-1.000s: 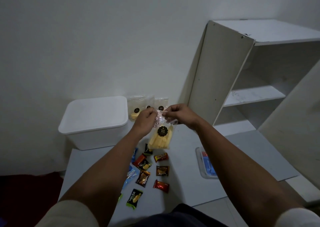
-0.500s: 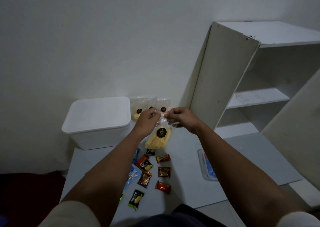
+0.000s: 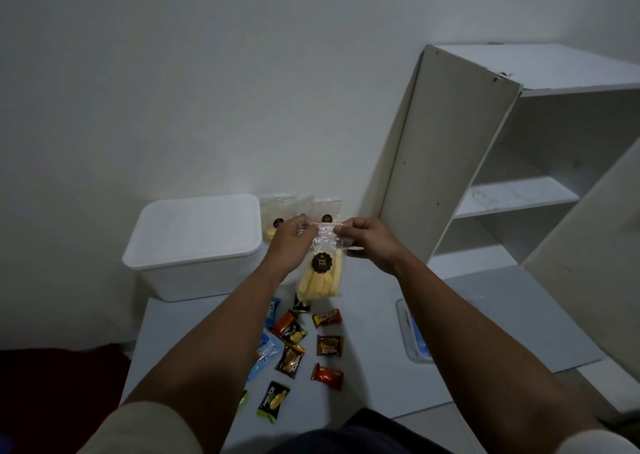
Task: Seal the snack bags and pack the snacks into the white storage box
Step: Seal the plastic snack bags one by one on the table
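Pinching the top edge of a clear snack bag of yellow sticks: left hand, right hand | lidded white storage box just left | small wrapped snacks on the board below.

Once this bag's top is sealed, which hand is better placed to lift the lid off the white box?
Left, probably. The left hand pinches the snack bag beside the white storage box; the right hand is farther away.

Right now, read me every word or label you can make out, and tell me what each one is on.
"Pong Pong": black round sticker on the held clear snack bag.
"Nextar", seen inverted: green packet, brown packet, orange-brown packet.
"Kalpa", partly hidden: blue packet.
Too blurred: red packets, stickers on back bags.
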Demonstrator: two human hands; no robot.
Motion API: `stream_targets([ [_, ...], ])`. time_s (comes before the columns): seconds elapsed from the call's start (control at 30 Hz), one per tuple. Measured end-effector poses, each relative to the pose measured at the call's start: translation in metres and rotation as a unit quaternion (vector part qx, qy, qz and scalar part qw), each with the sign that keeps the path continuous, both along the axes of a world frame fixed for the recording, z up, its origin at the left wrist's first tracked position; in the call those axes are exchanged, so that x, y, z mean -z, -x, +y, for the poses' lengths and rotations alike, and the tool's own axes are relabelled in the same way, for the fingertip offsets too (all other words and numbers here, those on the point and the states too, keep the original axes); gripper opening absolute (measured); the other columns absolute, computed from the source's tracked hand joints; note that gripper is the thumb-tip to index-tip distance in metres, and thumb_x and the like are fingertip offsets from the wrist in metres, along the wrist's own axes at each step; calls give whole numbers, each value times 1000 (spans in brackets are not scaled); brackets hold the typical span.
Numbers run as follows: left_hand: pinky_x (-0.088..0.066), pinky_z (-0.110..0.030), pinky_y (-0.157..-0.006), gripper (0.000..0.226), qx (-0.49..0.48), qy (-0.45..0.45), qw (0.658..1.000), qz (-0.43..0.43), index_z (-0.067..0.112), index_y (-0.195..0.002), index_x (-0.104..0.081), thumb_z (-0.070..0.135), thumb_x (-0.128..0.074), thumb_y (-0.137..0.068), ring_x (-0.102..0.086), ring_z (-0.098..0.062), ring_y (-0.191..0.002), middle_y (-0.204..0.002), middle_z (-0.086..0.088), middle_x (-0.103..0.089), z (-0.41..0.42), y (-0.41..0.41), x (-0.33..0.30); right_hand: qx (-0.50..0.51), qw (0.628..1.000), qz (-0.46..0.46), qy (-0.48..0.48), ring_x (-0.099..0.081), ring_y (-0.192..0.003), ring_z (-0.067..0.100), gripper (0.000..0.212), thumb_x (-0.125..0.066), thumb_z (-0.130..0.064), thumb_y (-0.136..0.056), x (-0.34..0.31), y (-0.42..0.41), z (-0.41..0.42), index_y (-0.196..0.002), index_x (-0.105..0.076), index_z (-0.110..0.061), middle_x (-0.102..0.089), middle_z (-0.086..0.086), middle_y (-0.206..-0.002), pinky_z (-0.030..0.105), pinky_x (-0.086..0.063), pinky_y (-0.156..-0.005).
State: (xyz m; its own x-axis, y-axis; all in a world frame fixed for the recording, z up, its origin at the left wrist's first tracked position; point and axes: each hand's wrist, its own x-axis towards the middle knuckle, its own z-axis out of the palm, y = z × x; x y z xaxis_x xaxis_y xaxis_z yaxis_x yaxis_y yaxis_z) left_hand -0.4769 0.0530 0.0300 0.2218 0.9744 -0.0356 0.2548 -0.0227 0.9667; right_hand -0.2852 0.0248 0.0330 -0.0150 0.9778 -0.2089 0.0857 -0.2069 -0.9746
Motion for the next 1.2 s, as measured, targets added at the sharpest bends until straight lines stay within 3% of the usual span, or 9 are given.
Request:
stream_targets([
  [0.2, -51, -25, -68, 20, -13, 20, 999, -33, 3, -98, -71, 15, -56, -100, -59, -14, -68, -78, -8, -68, -1, 2, 2, -5, 1000, 17, -9, -66, -79, 12, 16, -73, -22, -92, -3, 2, -1, -82, -64, -13, -71, 1, -79, 36, -51, -86],
  [0.4, -51, -25, -66, 19, -26, 2, 998, -51, 14, -88, -72, 14, -58, -100, -58, -16, -69, -78, -8, -67, 3, 7, 3, 24, 999, 34, -23, -69, -88, 14, 14, -69, -22, -94, -1, 2, -5, -83, -66, -15, -75, -1, -91, 41, -47, -93],
  [0.53, -57, -36, -77, 19, -33, 15, 997, -63, 17, -89, -73, 15, -59, -100, -62, -19, -74, -84, -14, -71, 4, 8, 6, 30, 999, 17, -31, -69, -91, 13, 16, -69, -24, -94, -5, 5, -5, -80, -66, -18, -76, 4, -92, 41, -43, -92],
  [0.7, -56, -18, -69, 26, -16, 16, 998, -59, 7, -101, -73, 19, -50, -106, -63, -14, -73, -83, -2, -74, 5, 8, 5, 33, 999, 12, -27, -70, -91, 18, 13, -74, -26, -91, -6, 7, -4, -86, -71, -13, -75, 6, -91, 45, -48, -95],
  [0.87, -54, -15, -66, 27, -2, 10, 998, -58, 2, -105, -71, 18, -49, -106, -63, -14, -74, -87, -7, -73, 7, 7, 6, 45, 996, 2, -72, -68, -82, 20, 14, -69, -15, -94, -4, 16, 0, -82, -66, -9, -71, 8, -81, 40, -50, -85],
  [1.0, -56, -20, -71, 25, -4, 16, 998, -59, 9, -103, -72, 20, -49, -106, -64, -12, -73, -87, -5, -75, 10, 9, 7, 41, 996, -19, -71, -71, -81, 20, 20, -73, -21, -92, -2, 18, 4, -90, -71, -1, -75, 11, -84, 42, -52, -86],
  [1.13, -56, -23, -71, 28, 15, 8, 999, -37, 9, -104, -71, 24, -48, -107, -66, -11, -74, -93, -10, -76, 10, 7, 11, 42, 994, -54, -88, -68, -73, 13, 23, -69, -17, -95, 0, 22, 5, -97, -69, 6, -74, 13, -84, 27, -49, -71],
  [1.2, -55, -25, -70, 30, 7, -5, 999, -34, 7, -104, -70, 26, -47, -107, -65, -11, -71, -87, -9, -75, 9, 7, 13, 54, 993, -49, -93, -66, -73, 15, 20, -69, -16, -95, 3, 23, 6, -95, -69, 5, -72, 13, -81, 25, -47, -68],
])
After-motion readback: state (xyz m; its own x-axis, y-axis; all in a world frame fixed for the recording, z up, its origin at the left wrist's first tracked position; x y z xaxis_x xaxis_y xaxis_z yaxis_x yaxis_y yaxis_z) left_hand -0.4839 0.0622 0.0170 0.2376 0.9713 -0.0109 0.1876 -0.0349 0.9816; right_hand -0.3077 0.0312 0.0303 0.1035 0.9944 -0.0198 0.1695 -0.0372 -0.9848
